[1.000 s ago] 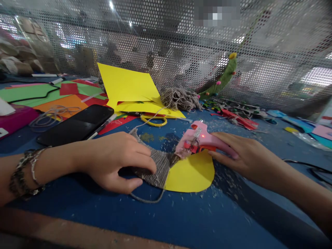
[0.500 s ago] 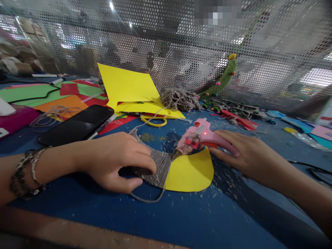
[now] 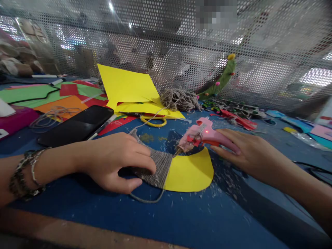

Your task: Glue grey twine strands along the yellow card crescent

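Note:
A curved yellow cutout lies on the blue table, its left part wrapped in grey yarn. My left hand rests on the wrapped part, fingers curled over it and pressing it down. In my right hand is a pink glue gun with a small red light. Its nozzle points down-left at the upper edge of the cutout, where yarn meets bare yellow. A loose yarn strand loops below the wrapped part.
Behind are a yarn pile, yellow sheets and yellow-handled scissors. A black phone lies left, near coloured papers. A perforated metal screen stands at the back.
The glue gun in my right hand has shifted slightly right and up, its nozzle still close to the cutout's upper edge. My left hand has barely moved.

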Available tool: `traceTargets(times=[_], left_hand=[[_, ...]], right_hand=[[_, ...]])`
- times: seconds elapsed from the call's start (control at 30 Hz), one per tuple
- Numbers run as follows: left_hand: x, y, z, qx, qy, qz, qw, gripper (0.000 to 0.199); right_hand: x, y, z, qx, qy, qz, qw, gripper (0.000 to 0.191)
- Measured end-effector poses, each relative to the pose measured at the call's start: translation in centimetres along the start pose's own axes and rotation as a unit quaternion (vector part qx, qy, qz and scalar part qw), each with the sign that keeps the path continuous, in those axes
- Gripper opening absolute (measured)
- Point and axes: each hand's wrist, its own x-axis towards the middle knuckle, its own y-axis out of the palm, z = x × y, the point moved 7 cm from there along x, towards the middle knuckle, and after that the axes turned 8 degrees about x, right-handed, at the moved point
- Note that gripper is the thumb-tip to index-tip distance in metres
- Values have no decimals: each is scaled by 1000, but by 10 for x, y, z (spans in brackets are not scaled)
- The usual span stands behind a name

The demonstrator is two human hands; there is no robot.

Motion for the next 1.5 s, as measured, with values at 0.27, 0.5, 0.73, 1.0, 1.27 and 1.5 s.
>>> traceTargets(times=[0.27, 0.5, 0.73, 1.0, 1.27, 1.5], left_hand=[[0, -1, -1, 4, 3, 4, 1000, 17], [0, -1, 0, 7, -2, 7, 1000, 17], [0, -1, 0, 6, 2, 1, 1000, 18], [1, -1, 0, 3, 5, -4, 1000, 19], [0, 0, 0, -3, 3, 3, 1000, 18], [1, -1, -1, 5, -1, 3, 1000, 18]], right_hand=[[-1, 0, 0, 0, -12, -4, 1000, 43], [-3, -6, 11, -34, -63, -31, 997, 40], [-10, -14, 34, -80, -140, -88, 983, 38], [-17, -17, 54, -68, -194, -108, 973, 35], [-16, -14, 46, -86, -185, -112, 973, 35], [-15, -13, 45, -60, -165, -101, 979, 36]])
